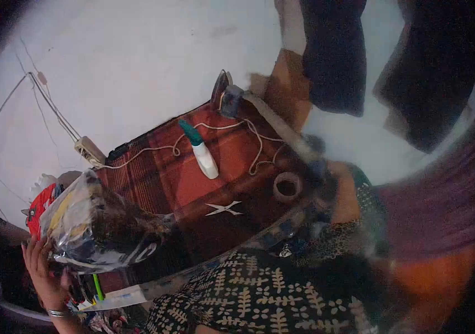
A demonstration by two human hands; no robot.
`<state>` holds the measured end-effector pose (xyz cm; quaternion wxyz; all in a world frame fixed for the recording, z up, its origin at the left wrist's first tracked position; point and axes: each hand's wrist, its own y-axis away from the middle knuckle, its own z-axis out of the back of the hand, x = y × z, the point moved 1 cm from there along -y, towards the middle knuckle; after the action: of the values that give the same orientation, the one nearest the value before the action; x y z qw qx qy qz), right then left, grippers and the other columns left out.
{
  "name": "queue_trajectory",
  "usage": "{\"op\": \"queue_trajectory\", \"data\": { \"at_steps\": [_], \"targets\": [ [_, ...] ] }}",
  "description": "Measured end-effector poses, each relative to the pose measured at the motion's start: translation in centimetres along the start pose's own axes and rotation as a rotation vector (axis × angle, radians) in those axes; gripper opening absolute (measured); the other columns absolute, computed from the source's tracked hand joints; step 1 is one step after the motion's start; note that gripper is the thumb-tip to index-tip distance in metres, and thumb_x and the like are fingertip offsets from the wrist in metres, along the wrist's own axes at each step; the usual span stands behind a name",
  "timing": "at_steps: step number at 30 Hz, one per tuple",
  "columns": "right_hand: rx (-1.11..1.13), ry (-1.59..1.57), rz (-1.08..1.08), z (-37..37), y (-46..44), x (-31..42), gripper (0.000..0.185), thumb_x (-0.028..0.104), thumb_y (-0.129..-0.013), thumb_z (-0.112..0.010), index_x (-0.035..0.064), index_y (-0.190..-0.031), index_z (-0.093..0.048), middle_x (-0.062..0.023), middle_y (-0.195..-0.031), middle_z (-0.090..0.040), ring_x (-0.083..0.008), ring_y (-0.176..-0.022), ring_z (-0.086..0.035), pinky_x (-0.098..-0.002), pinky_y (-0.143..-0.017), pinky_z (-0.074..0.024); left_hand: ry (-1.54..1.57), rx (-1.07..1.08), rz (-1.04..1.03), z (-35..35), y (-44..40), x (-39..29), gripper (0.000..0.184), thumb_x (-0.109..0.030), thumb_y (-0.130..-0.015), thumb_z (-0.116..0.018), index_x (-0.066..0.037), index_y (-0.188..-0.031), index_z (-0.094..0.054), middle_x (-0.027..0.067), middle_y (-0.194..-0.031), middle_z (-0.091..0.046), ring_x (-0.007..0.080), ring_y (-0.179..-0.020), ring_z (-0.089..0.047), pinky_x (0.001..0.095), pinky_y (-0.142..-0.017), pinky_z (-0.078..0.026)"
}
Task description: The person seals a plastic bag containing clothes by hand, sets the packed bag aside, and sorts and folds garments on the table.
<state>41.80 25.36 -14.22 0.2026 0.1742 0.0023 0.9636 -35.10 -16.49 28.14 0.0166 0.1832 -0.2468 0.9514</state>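
Note:
My left hand [40, 273], with bangles at the wrist, is at the lower left. Its fingers are stretched upward and touch the near left edge of a clear plastic bag [101, 228] filled with dark and yellowish folded cloth. A red printed packet or cloth [38, 209] lies just beyond the fingertips. I cannot make out my right hand anywhere. On the plaid cloth [154, 181] to the right of the bag lie a white bottle with a green top [206, 160], a pair of open scissors [224, 209] and a ring-shaped roll [287, 186].
An iron [229, 101] stands at the far corner; its cord loops across the cloth to a power strip [89, 151] by the white wall. Dark garments [335, 55] hang at upper right. A bright green stick [98, 286] and a pale strip [118, 299] sit along the near edge.

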Motion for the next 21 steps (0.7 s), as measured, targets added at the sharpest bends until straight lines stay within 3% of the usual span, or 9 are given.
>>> {"op": "queue_trajectory", "data": {
  "at_steps": [9,12,17,21],
  "targets": [
    [-0.009,0.019,0.07,-1.4,1.3,4.7,0.035,0.029,-0.086,-0.062,-0.0025,-0.099,-0.067,-0.0158,-0.096,-0.067,-0.0304,-0.09,-0.063,-0.0397,-0.081,-0.0478,-0.064,0.025,0.032,0.2,1.1,2.0,0.064,-0.015,-0.062,-0.072,-0.01,-0.124,-0.056,0.0099,-0.131,-0.054,0.0336,-0.13,-0.043,0.0553,-0.114,-0.021],
    [-0.054,-0.01,0.117,-1.9,1.6,5.3,0.032,0.027,-0.086,-0.064,-0.0025,-0.098,-0.067,-0.0149,-0.095,-0.067,-0.0289,-0.089,-0.063,-0.0387,-0.081,-0.0477,-0.04,-0.007,0.14,-0.4,2.6,2.8,0.058,-0.02,-0.061,-0.075,-0.01,-0.117,-0.061,0.0098,-0.126,-0.057,0.0337,-0.127,-0.045,0.0544,-0.112,-0.025],
    [-0.175,-0.166,0.185,0.4,3.3,6.1,0.028,0.023,-0.084,-0.065,-0.0025,-0.096,-0.068,-0.0134,-0.092,-0.066,-0.0264,-0.088,-0.062,-0.0371,-0.08,-0.0476,0.036,-0.088,0.133,-0.4,3.3,2.4,0.05,-0.026,-0.061,-0.078,-0.009,-0.105,-0.062,0.0098,-0.115,-0.063,0.0344,-0.121,-0.05,0.051,-0.108,-0.032],
    [-0.242,-0.455,0.223,4.0,4.8,8.2,0.025,0.02,-0.083,-0.067,-0.0025,-0.095,-0.068,-0.0123,-0.09,-0.066,-0.0245,-0.086,-0.062,-0.0358,-0.079,-0.0475,0.144,-0.057,0.16,0.4,3.6,1.8,0.051,-0.028,-0.064,-0.08,-0.012,-0.11,-0.063,0.0081,-0.12,-0.061,0.0322,-0.122,-0.049,0.0492,-0.106,-0.034]
  ]
}}
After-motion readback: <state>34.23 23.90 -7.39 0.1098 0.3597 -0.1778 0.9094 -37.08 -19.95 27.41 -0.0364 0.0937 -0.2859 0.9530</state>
